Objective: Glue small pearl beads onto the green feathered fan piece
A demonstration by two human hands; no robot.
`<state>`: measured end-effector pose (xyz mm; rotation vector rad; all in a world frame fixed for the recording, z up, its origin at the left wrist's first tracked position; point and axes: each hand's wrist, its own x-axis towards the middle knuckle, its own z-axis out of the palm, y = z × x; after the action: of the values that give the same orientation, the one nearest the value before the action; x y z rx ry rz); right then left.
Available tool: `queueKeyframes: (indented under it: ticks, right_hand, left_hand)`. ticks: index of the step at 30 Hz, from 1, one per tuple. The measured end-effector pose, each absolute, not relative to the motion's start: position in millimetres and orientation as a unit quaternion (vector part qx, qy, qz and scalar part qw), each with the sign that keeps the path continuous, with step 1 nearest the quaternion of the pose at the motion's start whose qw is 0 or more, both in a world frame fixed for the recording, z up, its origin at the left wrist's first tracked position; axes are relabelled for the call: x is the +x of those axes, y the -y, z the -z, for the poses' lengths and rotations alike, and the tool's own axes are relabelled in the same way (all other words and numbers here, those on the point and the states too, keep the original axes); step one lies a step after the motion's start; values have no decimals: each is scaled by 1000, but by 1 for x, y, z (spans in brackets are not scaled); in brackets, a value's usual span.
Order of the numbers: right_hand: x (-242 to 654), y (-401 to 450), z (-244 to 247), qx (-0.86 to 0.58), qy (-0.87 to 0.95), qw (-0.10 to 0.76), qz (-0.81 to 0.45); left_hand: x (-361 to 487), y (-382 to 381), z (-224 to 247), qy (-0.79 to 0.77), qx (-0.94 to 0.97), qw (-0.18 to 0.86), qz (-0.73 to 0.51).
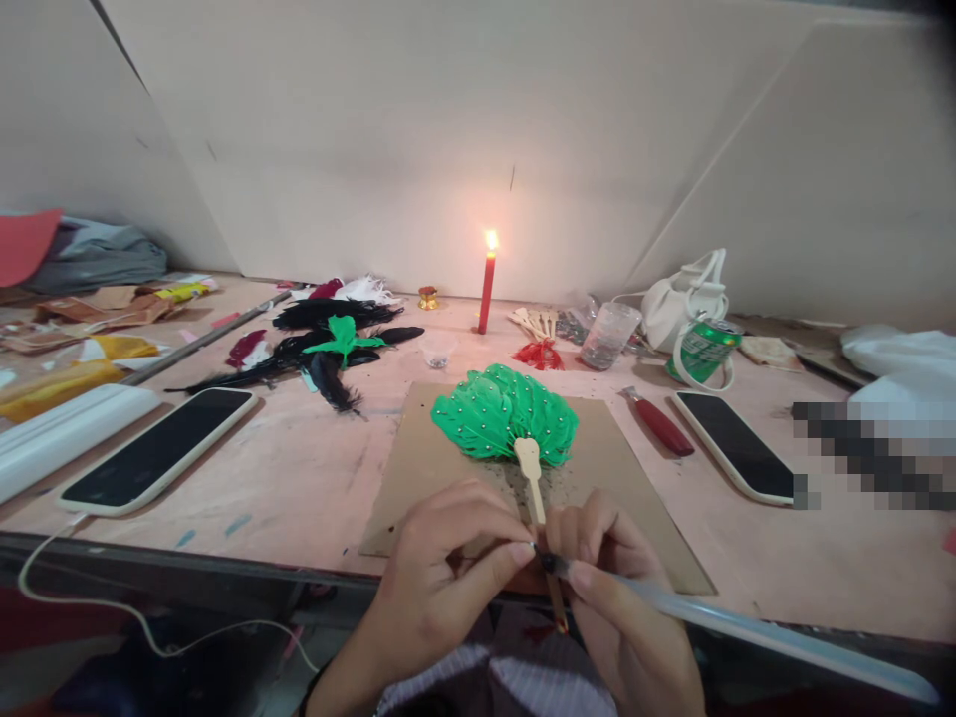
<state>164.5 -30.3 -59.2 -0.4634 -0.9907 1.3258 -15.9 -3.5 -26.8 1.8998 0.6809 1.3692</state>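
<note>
My left hand [455, 568] is closed, with thumb and forefinger pinching a tiny pale bead [533, 545]. Between the fingers of my right hand [619, 588] is a long translucent glue stick [792, 637], its blackened tip close to the bead; whether they touch I cannot tell. Just beyond both hands lies a green feather fan [493, 413] dotted with small silvery beads. Its wooden handle [529, 463] runs toward me, partly hidden behind my fingers, and ends near a dark red tassel. The fan rests on a brown cardboard sheet [403, 478].
A lit red candle [486, 294] stands behind the fan. Black feathers [336, 317] and a small clear dish [437, 355] lie left of it. To the right are a plastic cup [608, 337], a green can [703, 351], a red-handled tool [658, 423] and a phone [732, 443].
</note>
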Motion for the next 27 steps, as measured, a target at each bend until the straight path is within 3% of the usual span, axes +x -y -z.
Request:
queueKeyframes:
  ticks: [13, 27]
  right_hand:
    - [166, 31, 59, -211, 438, 651, -582]
    - [167, 34, 62, -225, 429, 660, -574]
  left_hand:
    - [-13, 0, 30, -241, 788, 247, -510]
    - [-16, 2, 28, -246, 768, 301, -508]
